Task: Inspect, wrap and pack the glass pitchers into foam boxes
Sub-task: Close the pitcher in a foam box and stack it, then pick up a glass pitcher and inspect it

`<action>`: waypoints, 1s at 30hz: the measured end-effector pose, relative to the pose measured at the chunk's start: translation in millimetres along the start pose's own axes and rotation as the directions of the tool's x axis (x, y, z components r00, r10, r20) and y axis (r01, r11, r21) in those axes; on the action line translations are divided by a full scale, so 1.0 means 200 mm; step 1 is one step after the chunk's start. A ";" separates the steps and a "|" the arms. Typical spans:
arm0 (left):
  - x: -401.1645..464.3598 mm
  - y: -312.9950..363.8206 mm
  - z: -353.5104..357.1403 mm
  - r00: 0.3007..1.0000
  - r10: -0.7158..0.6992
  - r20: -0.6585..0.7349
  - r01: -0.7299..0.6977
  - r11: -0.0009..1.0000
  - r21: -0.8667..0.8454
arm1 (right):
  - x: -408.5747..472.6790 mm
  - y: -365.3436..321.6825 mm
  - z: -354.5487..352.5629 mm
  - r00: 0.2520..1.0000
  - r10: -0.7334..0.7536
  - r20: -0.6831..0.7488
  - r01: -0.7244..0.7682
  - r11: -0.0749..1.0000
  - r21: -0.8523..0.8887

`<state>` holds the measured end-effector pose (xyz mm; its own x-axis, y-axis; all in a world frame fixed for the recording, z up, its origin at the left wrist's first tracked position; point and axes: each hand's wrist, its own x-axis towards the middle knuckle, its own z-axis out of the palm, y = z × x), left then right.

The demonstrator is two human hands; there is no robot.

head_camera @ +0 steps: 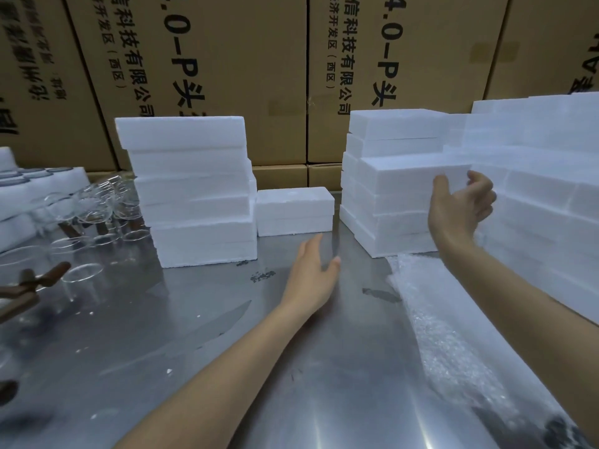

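White foam boxes stand in stacks on the steel table: a left stack (194, 189), a single closed box (295, 210) at the back middle, and a right stack (395, 176). My right hand (460, 205) is raised against the right end of the right stack, fingers spread and curled, thumb touching a box. Over the table in front of the single box hovers my left hand (312, 273), open and empty. Clear glass pitchers (97, 205) with brown handles crowd the left side. A sheet of bubble wrap (437, 325) lies on the right, under my right forearm.
Large brown cardboard cartons (227, 76) form a wall behind the table. More foam boxes (544, 163) pile up at the far right. A foam tray (29, 186) with round holes sits at the far left. The table (201, 335) shows small foam crumbs.
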<state>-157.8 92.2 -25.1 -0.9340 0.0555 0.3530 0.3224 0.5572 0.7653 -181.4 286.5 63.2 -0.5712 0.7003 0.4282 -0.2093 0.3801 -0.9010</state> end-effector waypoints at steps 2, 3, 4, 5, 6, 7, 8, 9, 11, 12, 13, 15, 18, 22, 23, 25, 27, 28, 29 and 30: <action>-0.08 -0.01 -0.06 1.000 0.018 -0.004 -0.018 0.998 0.054 | -0.15 -0.03 0.00 0.990 -0.113 0.079 0.116 0.993 -0.038; -0.13 -0.01 -0.09 0.999 0.034 -0.001 -0.034 0.996 0.085 | -0.22 -0.03 0.01 0.975 -0.155 0.160 0.165 0.985 -0.048; -0.18 -0.01 -0.12 0.999 0.053 0.001 -0.053 0.991 0.123 | -0.30 -0.04 0.01 0.948 -0.177 0.265 0.193 0.980 -0.038; -0.22 -0.01 -0.14 0.997 0.074 0.004 -0.074 0.983 0.166 | -0.39 -0.04 0.01 0.907 -0.174 0.383 0.194 0.981 -0.015; -0.25 -0.01 -0.17 0.996 0.091 0.009 -0.091 0.975 0.204 | -0.48 -0.05 0.01 0.855 -0.150 0.496 0.171 0.985 0.002; -0.28 -0.02 -0.19 0.995 0.098 0.011 -0.098 0.969 0.226 | -0.56 -0.06 0.01 0.795 -0.121 0.594 0.147 0.989 0.004; -0.31 -0.02 -0.22 0.996 0.088 0.007 -0.087 0.970 0.225 | -0.64 -0.06 0.02 0.736 -0.100 0.670 0.136 0.991 -0.002; -0.33 -0.03 -0.24 0.999 0.054 0.000 -0.053 0.978 0.202 | -0.71 -0.05 0.03 0.687 -0.091 0.721 0.141 0.990 -0.009; -0.38 -0.03 -0.30 0.999 -0.027 -0.022 0.030 0.989 0.148 | -0.83 -0.03 0.03 0.621 -0.086 0.779 0.193 0.980 -0.046; -0.41 -0.03 -0.33 0.998 -0.050 -0.035 0.055 0.987 0.149 | -0.88 -0.01 0.02 0.596 -0.081 0.799 0.243 0.966 -0.084; -0.43 -0.04 -0.36 0.997 -0.065 -0.044 0.072 0.983 0.172 | -0.91 0.01 0.02 0.575 -0.088 0.814 0.321 0.939 -0.125; -0.49 -0.04 -0.46 0.994 -0.100 -0.036 0.106 0.949 0.298 | -0.93 0.03 0.01 0.530 -0.137 0.837 0.494 0.852 -0.173; -0.59 0.01 -0.64 0.986 -0.164 0.038 0.093 0.719 0.688 | -0.93 0.02 0.00 0.506 -0.169 0.846 0.540 0.827 -0.158; -0.82 0.06 -0.94 0.981 -0.038 -0.192 0.187 0.481 0.857 | -0.91 0.03 0.01 0.502 -0.180 0.846 0.550 0.821 -0.151; -0.88 0.05 -1.02 0.959 -0.029 -0.282 0.264 0.453 0.851 | -0.91 0.04 0.01 0.503 -0.182 0.845 0.549 0.822 -0.150; -0.95 0.01 -1.14 0.901 -0.140 -0.410 0.431 0.384 0.816 | -0.91 0.04 0.02 0.502 -0.185 0.845 0.549 0.823 -0.146; -0.98 -0.04 -1.20 0.847 -0.286 -0.448 0.524 0.307 0.795 | -0.91 0.04 0.02 0.505 -0.184 0.844 0.547 0.824 -0.148; -0.98 -0.06 -1.21 0.835 -0.326 -0.444 0.535 0.284 0.796 | -0.91 0.04 0.02 0.505 -0.182 0.844 0.547 0.824 -0.150; -0.97 -0.07 -1.20 0.833 -0.343 -0.434 0.530 0.270 0.804 | -0.91 0.04 0.01 0.506 -0.180 0.844 0.546 0.824 -0.151; -0.96 -0.08 -1.19 0.839 -0.339 -0.426 0.519 0.260 0.815 | -0.91 0.04 0.01 0.505 -0.179 0.844 0.546 0.824 -0.152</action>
<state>53.3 -124.5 22.2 -0.8270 -0.4953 0.2659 -0.5263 0.8484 -0.0567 -80.9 160.4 -21.1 -0.9212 -0.2243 0.3179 -0.3636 0.7873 -0.4980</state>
